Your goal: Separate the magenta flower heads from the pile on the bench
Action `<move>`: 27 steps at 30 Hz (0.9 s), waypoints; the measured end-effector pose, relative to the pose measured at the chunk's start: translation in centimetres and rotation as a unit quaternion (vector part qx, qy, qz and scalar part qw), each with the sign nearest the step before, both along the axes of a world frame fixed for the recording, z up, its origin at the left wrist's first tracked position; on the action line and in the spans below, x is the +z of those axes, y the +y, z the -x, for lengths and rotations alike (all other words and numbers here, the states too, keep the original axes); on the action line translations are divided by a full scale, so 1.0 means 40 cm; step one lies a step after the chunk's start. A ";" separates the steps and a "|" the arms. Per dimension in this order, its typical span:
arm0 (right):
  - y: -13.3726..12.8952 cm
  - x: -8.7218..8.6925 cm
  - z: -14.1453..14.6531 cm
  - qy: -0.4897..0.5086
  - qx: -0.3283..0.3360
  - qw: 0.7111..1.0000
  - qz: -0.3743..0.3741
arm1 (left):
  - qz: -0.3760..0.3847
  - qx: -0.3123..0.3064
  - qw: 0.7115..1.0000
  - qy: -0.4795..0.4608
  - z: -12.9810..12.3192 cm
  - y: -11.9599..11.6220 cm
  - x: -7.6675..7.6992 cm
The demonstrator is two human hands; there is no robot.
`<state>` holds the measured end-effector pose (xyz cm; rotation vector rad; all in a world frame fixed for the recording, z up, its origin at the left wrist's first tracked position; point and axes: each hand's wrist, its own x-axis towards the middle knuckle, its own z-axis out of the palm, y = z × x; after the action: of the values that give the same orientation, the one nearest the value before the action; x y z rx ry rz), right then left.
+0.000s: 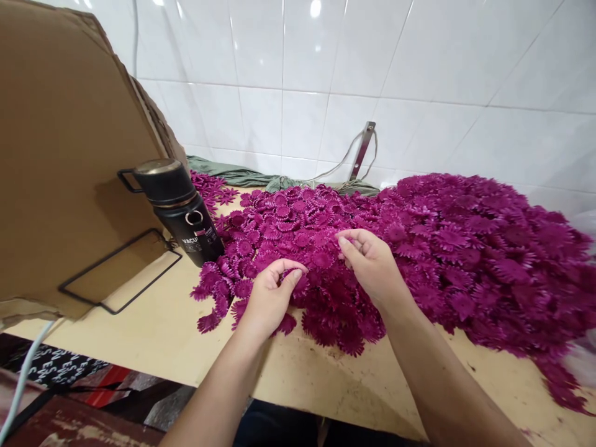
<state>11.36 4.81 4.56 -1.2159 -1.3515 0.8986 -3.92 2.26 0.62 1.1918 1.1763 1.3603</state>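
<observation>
A heap of magenta artificial flowers (321,211) with fringed petals is spread across the table. Over its front part, my left hand (271,297) has its thumb and index finger pinched together. My right hand (370,264) is slightly farther forward and to the right, also in a pinch, its fingertips against the magenta petals. Whatever either pinch holds blends into the flowers behind it, so I cannot make it out. Several flowers lie below and between the two hands, near the table's front side.
A black vacuum flask (179,211) stands left of the heap. Behind it leans a large cardboard box (69,143), with a black wire frame (123,304) at its foot. A metal bracket (363,152) and green cloth (233,171) are by the tiled wall. The wooden table (153,347) has its edge near me.
</observation>
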 end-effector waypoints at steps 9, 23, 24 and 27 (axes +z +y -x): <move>0.001 -0.022 -0.006 -0.082 0.036 0.996 0.008 | 0.044 -0.020 0.998 0.051 -0.011 0.013 0.015; -0.008 -0.009 -0.005 -0.084 0.081 0.993 0.016 | -0.048 -0.046 0.997 0.049 0.001 -0.003 0.043; -0.010 -0.010 -0.002 -0.088 0.078 0.993 0.015 | -0.056 -0.047 0.996 0.055 -0.004 -0.006 0.048; -0.014 -0.011 0.008 -0.086 0.081 0.993 0.002 | -0.068 -0.044 0.995 0.064 -0.022 -0.008 0.057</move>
<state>11.06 4.23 4.14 -1.2222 -1.6059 0.9260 -3.04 1.92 2.92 1.4298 1.1197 1.3319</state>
